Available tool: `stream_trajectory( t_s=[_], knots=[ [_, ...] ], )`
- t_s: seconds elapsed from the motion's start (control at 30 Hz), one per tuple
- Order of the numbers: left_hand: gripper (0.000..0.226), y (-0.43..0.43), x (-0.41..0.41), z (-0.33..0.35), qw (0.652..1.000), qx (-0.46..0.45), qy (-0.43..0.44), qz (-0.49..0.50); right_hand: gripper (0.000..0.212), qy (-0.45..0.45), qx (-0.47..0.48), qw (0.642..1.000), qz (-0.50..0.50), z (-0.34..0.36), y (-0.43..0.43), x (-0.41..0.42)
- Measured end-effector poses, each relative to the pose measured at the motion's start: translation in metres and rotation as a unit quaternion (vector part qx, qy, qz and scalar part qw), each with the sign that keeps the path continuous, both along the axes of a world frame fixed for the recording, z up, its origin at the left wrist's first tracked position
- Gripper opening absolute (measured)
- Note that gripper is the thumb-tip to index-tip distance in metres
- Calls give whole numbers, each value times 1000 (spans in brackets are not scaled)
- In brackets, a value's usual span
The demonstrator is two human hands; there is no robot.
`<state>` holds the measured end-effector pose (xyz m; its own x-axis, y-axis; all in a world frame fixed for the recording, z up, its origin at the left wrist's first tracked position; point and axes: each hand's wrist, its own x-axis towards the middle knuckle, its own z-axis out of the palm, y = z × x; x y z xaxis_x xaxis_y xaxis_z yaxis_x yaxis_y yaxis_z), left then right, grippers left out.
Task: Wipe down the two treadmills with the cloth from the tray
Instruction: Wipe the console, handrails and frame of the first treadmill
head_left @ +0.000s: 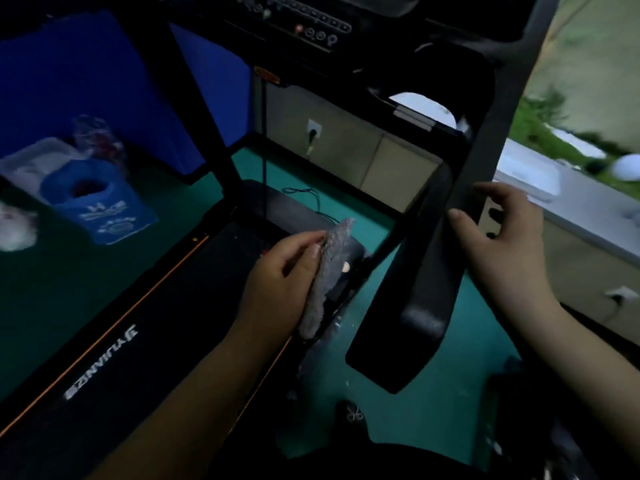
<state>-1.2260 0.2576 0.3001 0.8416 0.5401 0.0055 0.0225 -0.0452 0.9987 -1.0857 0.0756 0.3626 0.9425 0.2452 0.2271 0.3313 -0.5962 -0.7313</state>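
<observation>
one grey cloth (328, 271) is gripped by the left hand (278, 284) above one treadmill (156, 344); the right hand (500, 247) is spread, fingers (493, 192) released, at one handrail (427, 299).

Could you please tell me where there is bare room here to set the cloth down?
The belt near the left hand is bare, as is the green floor between the belt and the blue bag. Floor under the handrail is free but narrow. The far left, around the tray, is crowded.
</observation>
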Motion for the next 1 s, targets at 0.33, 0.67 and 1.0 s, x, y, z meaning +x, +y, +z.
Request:
stream_trajectory(
  t_s=[0.33, 0.67, 1.0],
  knots=[
    [30, -46, 28, -31, 989, -3, -91, -116, 31, 117, 134, 972, -154, 5, 30, -19],
    [33, -43, 24, -4, 978, 2, -175, -111, 38, 91, 77, 976, -182, 7, 34, -25],
    [32, -41, 93, -49, 995, -41, 22, -92, 32, 103, 82, 976, -175, 10, 38, -27]
  ],
)
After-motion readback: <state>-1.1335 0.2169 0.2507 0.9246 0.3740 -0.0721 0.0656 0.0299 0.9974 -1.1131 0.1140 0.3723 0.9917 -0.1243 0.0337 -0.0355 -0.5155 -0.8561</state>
